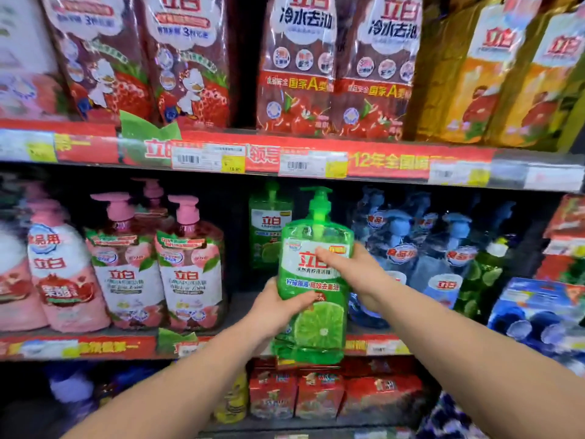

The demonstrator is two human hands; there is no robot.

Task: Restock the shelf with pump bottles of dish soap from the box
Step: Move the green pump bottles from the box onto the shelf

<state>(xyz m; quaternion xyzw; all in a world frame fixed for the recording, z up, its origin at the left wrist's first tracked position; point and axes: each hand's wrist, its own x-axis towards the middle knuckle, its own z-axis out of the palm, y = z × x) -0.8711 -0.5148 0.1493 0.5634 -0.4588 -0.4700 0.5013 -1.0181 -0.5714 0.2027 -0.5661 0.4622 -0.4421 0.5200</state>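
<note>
Hands clasp the green pump bottle [318,327]: left hand [278,307] low, right hand [351,270] higher.

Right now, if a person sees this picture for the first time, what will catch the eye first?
The bright green pump bottle in the centre, held by the left hand low on its side and the right hand across its label, in front of the middle shelf. Behind it stands a second green bottle, with pink pump bottles to the left and blue bottles to the right.
</note>
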